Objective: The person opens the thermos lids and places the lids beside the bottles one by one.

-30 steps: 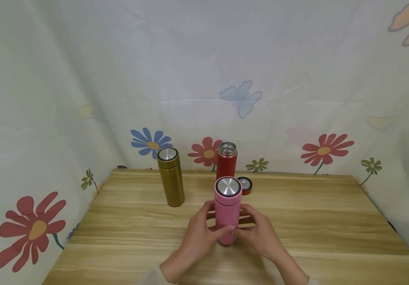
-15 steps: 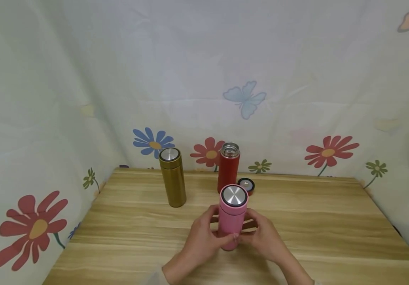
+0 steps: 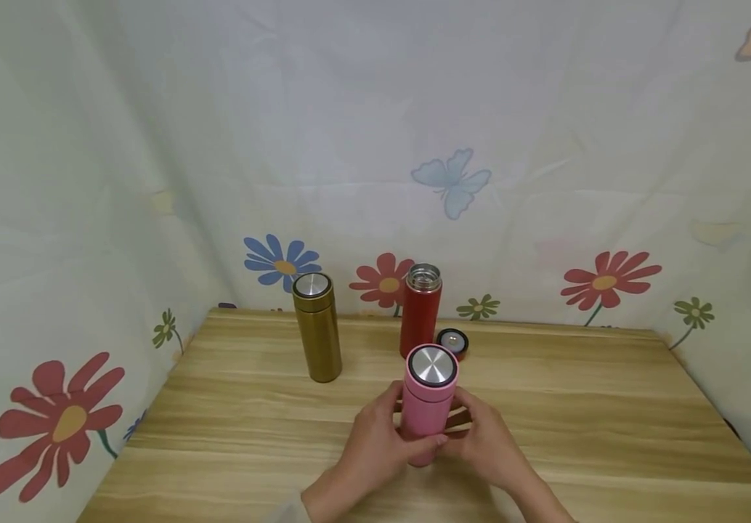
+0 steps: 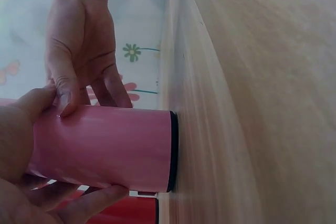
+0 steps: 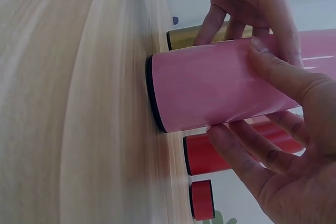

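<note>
A pink thermos bottle (image 3: 425,418) with a steel-topped lid stands upright, or nearly so, at the front middle of the wooden table. Its dark base looks to be at the table surface in both wrist views. From the left, my left hand (image 3: 375,438) holds its lower body, thumb across the front and fingers behind. My right hand (image 3: 488,441) grips the same bottle from the right, its thumb meeting the left one at the front. Close behind stands a red thermos bottle (image 3: 420,323), its steel mouth uncovered. The red lid (image 3: 452,343) lies beside it, underside up.
To the back left stands a gold thermos bottle (image 3: 319,341) with its lid on. The wooden table (image 3: 578,407) ends at a white curtain (image 3: 349,145) printed with flowers and butterflies, which also hangs along both sides.
The pink bottle has shifted a little toward me, with both hands staying around it. The head view has turned slightly. The red and gold bottles stand where they were.
</note>
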The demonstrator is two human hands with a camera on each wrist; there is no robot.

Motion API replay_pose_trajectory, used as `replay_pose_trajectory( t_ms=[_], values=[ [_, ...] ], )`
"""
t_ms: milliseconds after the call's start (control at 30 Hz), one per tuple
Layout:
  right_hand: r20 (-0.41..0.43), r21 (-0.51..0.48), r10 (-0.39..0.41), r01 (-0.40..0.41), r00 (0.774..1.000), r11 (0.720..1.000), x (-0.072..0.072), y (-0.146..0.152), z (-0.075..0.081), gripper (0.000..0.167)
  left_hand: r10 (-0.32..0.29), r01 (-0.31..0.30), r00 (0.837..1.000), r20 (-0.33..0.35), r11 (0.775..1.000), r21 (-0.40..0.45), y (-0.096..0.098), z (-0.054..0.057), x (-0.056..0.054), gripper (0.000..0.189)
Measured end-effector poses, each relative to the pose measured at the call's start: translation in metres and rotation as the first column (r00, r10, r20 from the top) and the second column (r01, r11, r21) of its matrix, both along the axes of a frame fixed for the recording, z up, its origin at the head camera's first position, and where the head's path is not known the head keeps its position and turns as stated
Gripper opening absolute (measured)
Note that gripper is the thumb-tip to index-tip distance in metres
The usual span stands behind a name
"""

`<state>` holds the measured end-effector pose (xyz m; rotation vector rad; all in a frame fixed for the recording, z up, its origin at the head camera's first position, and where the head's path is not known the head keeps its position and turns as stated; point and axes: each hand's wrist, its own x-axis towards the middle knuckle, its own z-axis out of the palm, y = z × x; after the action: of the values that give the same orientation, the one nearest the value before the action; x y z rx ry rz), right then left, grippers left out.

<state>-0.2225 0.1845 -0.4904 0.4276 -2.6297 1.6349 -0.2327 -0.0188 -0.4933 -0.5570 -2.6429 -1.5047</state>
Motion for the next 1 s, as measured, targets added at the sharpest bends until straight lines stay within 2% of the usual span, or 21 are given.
replay_pose_trajectory(
  t_ms=[200, 433, 700, 1000],
  values=[
    [-0.025, 0.086, -0.041, 0.043, 0.999, 0.995, 0.001, -0.006, 0.001, 0.069, 0.026, -0.027, 0.999, -0.020, 0.999, -0.044, 0.005, 0.004, 0.000, 0.082],
    [-0.048, 0.155, -0.086, 0.092, 0.995, 0.984, 0.005, -0.012, 0.003, 0.063, 0.029, -0.031, 0.999, -0.032, 0.998, -0.057, 0.006, 0.002, -0.002, 0.079],
    [-0.076, 0.166, -0.069, 0.080, 0.995, 0.983, 0.006, -0.013, 0.002, 0.061, 0.007, -0.011, 0.997, -0.071, 0.999, -0.051, 0.005, 0.000, -0.004, 0.076],
    [-0.050, 0.174, -0.017, 0.025, 0.999, 0.984, 0.008, -0.010, 0.008, 0.067, 0.012, -0.018, 0.995, -0.101, 0.998, -0.054, 0.004, 0.000, -0.004, 0.071]
  ],
)
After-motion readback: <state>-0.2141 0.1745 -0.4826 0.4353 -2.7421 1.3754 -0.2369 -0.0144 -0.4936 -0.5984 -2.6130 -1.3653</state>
